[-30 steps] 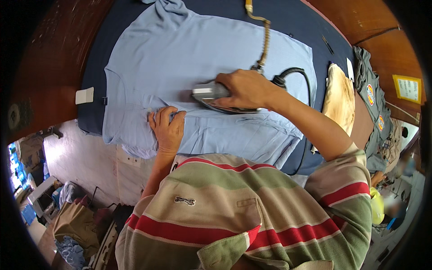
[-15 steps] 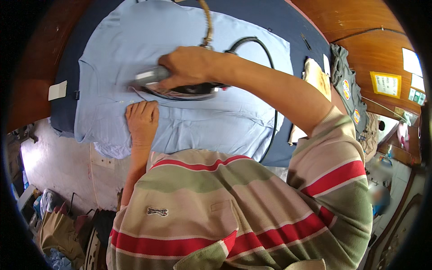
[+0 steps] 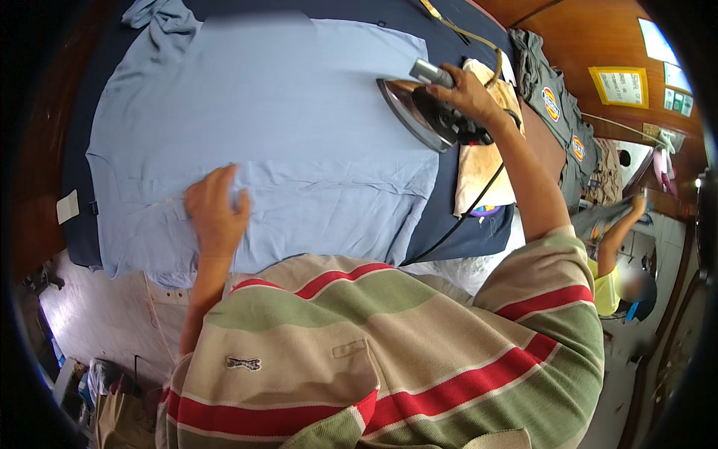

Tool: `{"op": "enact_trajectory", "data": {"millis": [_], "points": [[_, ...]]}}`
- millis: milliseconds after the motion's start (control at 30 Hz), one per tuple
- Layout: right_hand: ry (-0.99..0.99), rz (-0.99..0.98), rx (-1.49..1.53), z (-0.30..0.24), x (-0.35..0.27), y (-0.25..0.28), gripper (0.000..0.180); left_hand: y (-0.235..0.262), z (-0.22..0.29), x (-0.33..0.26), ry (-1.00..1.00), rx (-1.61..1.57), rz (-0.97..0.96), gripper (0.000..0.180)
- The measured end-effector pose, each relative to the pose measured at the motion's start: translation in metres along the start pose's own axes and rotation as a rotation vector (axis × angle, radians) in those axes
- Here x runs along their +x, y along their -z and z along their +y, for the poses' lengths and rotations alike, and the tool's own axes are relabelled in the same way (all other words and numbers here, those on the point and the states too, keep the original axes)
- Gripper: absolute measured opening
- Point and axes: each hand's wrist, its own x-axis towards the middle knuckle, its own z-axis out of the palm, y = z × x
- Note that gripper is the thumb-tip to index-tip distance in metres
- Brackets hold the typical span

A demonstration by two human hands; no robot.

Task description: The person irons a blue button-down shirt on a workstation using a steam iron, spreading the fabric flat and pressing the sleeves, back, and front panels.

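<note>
A light blue shirt (image 3: 299,112) is spread over the dark blue padded table cover, smooth in its upper part and creased along the near part. My right hand (image 3: 471,99) is wrapped round the handle of an electric iron (image 3: 415,112), which is tilted so that its metal soleplate shows. The iron is at the shirt's right edge, beside a stained cream cloth pad (image 3: 479,161). My left hand (image 3: 217,206), a little blurred, is over the shirt's near left part with the thumb apart from the fingers; whether it touches the fabric I cannot tell.
A black cord (image 3: 471,209) and a tan hose (image 3: 486,45) run from the iron. Grey garments with round patches (image 3: 550,97) lie at the right. Beyond them, another person in a yellow top (image 3: 607,288) has an arm raised. A white tag (image 3: 67,207) is at the cover's left edge.
My right hand has carried the iron from the shirt's middle to its right edge and tilted it. My left hand has shifted slightly and its fingers have spread. Another person has come into view.
</note>
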Motion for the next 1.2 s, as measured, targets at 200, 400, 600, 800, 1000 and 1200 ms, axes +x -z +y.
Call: {"op": "enact_trajectory", "data": {"millis": [200,400,600,800,1000,1200], "points": [[-0.101,-0.055,0.128,0.007,0.003,-0.006,0.050,-0.082,0.127,0.033,-0.771,-0.505,-0.396,0.022],[0.032,-0.121,0.011,-0.019,-0.032,-0.017,0.045,-0.133,0.203,-0.015,-0.882,-0.364,-0.446,0.014],[0.056,-0.097,0.018,-0.019,-0.030,-0.014,0.044,-0.136,0.204,-0.019,-0.809,-0.472,-0.371,0.007],[0.071,-0.167,0.052,-0.040,-0.022,-0.016,0.045,-0.131,0.201,-0.020,-0.786,-0.451,-0.413,0.007],[-0.176,0.141,0.096,0.033,0.080,0.003,0.054,-0.130,0.199,-0.029,-0.783,-0.395,-0.401,0.010],[-0.244,0.186,0.303,0.086,0.092,0.011,0.037,-0.131,0.202,-0.026,-0.799,-0.451,-0.342,0.008]]}}
